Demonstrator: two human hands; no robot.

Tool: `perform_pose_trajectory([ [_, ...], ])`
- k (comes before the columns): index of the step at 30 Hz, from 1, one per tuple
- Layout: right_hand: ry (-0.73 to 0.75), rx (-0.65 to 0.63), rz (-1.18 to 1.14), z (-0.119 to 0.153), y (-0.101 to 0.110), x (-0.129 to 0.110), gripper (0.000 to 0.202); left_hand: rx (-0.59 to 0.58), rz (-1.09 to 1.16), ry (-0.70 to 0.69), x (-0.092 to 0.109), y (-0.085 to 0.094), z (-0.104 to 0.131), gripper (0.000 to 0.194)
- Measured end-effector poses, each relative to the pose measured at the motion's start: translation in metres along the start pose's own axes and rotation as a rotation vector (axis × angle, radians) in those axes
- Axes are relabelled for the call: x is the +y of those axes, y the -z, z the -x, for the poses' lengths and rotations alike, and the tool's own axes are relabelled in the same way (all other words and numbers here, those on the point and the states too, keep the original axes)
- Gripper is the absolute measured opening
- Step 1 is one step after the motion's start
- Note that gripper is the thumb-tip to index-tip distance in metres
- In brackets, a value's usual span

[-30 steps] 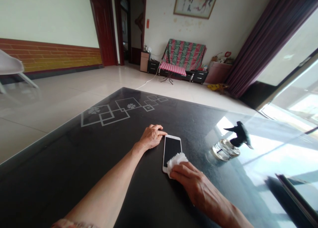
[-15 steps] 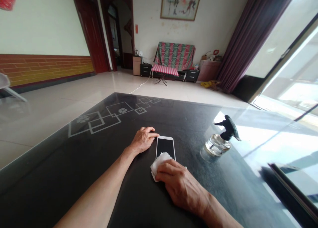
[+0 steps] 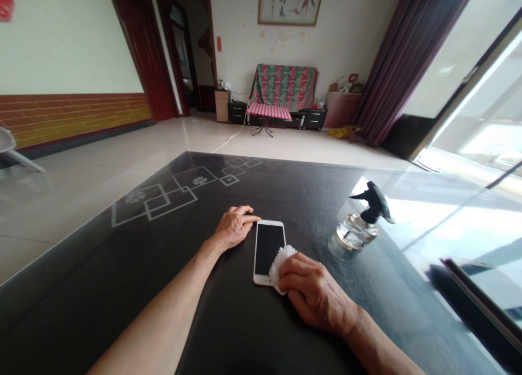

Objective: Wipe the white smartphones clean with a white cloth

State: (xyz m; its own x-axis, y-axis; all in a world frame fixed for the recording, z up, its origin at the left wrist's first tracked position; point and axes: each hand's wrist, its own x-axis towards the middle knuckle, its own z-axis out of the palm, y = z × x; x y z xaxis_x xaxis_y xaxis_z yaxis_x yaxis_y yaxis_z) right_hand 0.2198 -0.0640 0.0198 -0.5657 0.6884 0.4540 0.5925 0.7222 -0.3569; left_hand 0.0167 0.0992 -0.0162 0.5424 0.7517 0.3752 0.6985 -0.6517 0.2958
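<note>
Phone (image 3: 268,246) lies flat on glossy bench (image 3: 122,266). Left hand (image 3: 234,227) pins its top corner, grip loose; right hand (image 3: 312,292) clutches cloth (image 3: 281,258) at its lower edge. Risk: phone skates, hits spray bottle (image 3: 359,225).

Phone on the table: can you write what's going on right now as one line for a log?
left hand: steadies phone by top corner | right hand: presses white cloth on phone's lower right | spray bottle: upright, apart, right | black table

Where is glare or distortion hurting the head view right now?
Head view: window glare washes out the table at right, behind the spray bottle; wide-angle lens bends door and curtain lines; phone, cloth, left hand and right hand stay sharp.
</note>
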Motion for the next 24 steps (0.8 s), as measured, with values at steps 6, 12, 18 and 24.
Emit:
perform_pose_trajectory([
  [6, -0.091, 0.039, 0.028, 0.009, 0.005, 0.015, 0.023, -0.004, -0.008, 0.003, 0.001, 0.001, 0.000, 0.032],
  [12, -0.134, 0.169, -0.006, 0.009, 0.005, 0.016, 0.024, -0.006, -0.012, 0.005, 0.001, 0.000, 0.000, 0.032],
  [18, -0.184, 0.022, -0.064, 0.006, 0.009, -0.002, 0.022, -0.004, -0.005, 0.009, 0.000, -0.002, 0.000, 0.032],
  [24, -0.232, -0.110, -0.043, 0.016, 0.014, -0.017, 0.021, 0.000, -0.007, 0.010, 0.003, 0.000, -0.001, 0.034],
])
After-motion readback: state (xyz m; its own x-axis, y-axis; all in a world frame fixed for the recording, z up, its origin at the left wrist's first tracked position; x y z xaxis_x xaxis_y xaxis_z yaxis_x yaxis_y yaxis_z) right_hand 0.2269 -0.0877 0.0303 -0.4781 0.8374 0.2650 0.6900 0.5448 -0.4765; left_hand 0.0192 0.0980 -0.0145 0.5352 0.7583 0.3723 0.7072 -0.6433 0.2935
